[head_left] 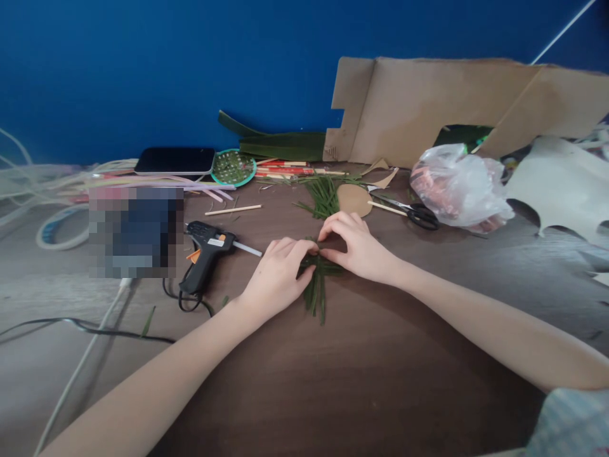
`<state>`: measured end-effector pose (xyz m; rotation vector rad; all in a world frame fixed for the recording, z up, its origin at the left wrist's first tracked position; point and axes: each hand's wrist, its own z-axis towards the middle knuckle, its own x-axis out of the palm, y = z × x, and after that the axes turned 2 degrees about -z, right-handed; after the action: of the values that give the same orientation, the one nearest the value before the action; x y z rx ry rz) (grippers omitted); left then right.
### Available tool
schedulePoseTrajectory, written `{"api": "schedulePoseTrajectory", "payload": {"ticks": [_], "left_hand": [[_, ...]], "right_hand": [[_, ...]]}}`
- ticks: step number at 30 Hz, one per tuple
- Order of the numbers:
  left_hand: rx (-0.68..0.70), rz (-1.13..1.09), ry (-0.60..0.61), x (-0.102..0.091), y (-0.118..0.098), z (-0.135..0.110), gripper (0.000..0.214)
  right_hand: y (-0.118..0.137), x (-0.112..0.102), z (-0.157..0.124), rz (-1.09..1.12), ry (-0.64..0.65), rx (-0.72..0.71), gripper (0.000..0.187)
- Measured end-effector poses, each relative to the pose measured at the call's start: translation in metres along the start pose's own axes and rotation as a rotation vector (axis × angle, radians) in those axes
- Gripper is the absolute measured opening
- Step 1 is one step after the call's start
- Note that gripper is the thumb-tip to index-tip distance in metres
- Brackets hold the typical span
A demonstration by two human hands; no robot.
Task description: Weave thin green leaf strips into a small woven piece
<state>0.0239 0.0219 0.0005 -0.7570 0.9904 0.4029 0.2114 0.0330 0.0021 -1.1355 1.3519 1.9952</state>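
Observation:
On the brown table (380, 355) lies a small bundle of thin green leaf strips (318, 289). My left hand (278, 273) presses its fingers on the bundle's upper end from the left. My right hand (354, 244) pinches the same end from the right, fingers curled. Both hands meet over the strips, whose lower ends fan out toward me. A black hot glue gun (205, 251) lies just left of my left hand, its nozzle and glue stick pointing right.
More green strips (323, 193), a cardboard oval (353, 200), scissors (419, 214) and a plastic bag (457, 187) lie behind. Cut cardboard (428, 101) leans on the blue wall. A phone (175, 160), round green lid (233, 167), tape roll (59, 225) and cables sit at left.

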Motion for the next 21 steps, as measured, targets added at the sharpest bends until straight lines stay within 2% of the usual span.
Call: {"api": "schedulePoseTrajectory", "payload": {"ticks": [21], "left_hand": [[-0.024,-0.007,0.022,0.0007,-0.0007,0.0003,0.018]], "right_hand": [[-0.0006,-0.0008,0.0015,-0.028,0.051,-0.057,0.007]]}}
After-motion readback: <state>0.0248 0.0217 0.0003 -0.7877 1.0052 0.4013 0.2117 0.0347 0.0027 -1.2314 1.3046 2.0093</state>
